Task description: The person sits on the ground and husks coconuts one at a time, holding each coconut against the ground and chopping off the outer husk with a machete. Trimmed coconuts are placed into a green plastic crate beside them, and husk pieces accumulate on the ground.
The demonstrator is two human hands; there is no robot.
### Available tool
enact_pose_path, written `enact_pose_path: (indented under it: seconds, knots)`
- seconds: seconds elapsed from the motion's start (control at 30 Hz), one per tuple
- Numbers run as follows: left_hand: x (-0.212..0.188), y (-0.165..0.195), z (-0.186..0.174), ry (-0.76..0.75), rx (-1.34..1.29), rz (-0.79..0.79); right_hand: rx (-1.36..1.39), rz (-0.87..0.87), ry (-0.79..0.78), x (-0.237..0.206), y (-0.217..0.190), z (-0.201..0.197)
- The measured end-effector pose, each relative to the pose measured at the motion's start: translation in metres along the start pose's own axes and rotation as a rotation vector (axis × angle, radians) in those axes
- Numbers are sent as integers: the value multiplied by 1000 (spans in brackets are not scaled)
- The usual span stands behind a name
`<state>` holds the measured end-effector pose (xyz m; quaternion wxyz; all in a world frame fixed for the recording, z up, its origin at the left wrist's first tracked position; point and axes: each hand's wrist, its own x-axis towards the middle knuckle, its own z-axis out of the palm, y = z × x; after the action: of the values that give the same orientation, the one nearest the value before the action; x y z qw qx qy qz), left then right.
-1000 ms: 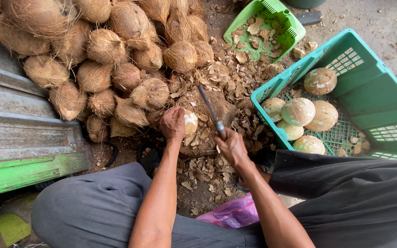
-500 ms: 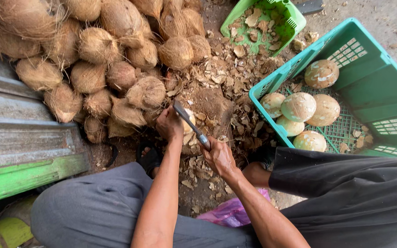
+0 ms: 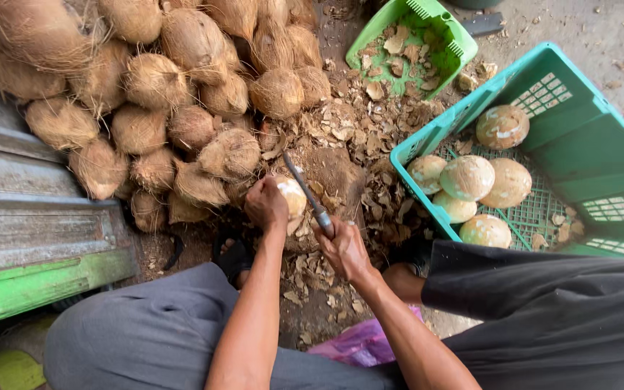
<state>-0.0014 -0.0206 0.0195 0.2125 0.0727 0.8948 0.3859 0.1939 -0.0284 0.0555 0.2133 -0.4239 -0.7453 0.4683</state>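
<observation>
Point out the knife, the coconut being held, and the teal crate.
knife (image 3: pixel 303 189): head view, mid-blade.
held coconut (image 3: pixel 292 195): head view, pale peeled side.
teal crate (image 3: pixel 575 133): head view, inner far wall.

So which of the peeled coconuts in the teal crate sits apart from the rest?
The one at the far end, brownish with white patches. It lies alone, while the other four cluster together nearer the person in the crate.

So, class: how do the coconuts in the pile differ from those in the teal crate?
The piled coconuts are brown and hairy with fibre; the crate coconuts are pale and smooth. The pile lies heaped on the ground; the others sit inside the teal crate. Both are round and whole.
</observation>
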Motion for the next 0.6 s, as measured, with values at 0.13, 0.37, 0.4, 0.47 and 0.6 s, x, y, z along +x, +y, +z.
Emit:
enact_pose_path:
  seconds: [0.13, 0.37, 0.4, 0.47, 0.6]
  knots:
    - [4, -6, 4, 245, -2, 431, -173, 267, -218, 6, -21, -3]
    - [0, 4, 0, 23, 29, 123, -168, 150, -165, 4, -17, 3]
    - [0, 4, 0, 15, 30, 100, -169, 163, -174, 3, -12, 5]
    - [1, 3, 0, 88, -41, 92, -33, 370, -246, 8, 1, 6]
    - [4, 1, 2, 96, -41, 94, 146, 397, -199, 14, 20, 7]
